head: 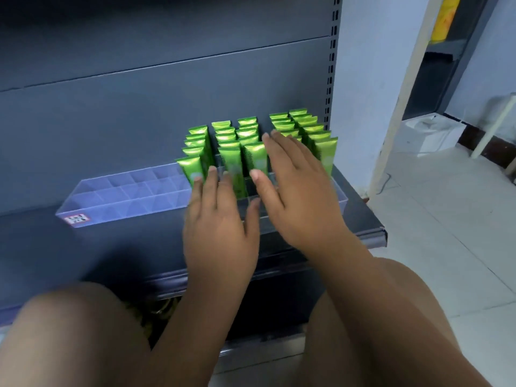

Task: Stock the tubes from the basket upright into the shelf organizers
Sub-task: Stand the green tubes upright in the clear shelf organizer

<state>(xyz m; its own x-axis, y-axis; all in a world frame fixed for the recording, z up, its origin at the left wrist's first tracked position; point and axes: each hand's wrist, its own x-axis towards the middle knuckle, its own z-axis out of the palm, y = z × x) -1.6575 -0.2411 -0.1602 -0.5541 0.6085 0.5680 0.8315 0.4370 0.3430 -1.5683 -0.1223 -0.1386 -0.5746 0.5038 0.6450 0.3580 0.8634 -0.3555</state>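
Tubes (231, 160) stand upright in rows in the clear organizer (341, 197) at the right end of the shelf (97, 247). A second organizer (122, 195) just beside it shows bare cells. I judge the tubes light, soft-walled and glossy, so a little slippery, and best pinched at the flat crimped top. My left hand (220, 230) and right hand (300, 199) hold nothing, with fingers (210, 188) straight and loosely spread over the front rows. Whether they touch, I cannot tell.

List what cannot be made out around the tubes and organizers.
Head view:
- Front cells of right organizer: hidden behind left hand and right hand.
- Text on label of left organizer: too blurred to read.
- Print on tubes: small, blurred.
- Basket: cannot be picked out; dark below the shelf, between the knees.
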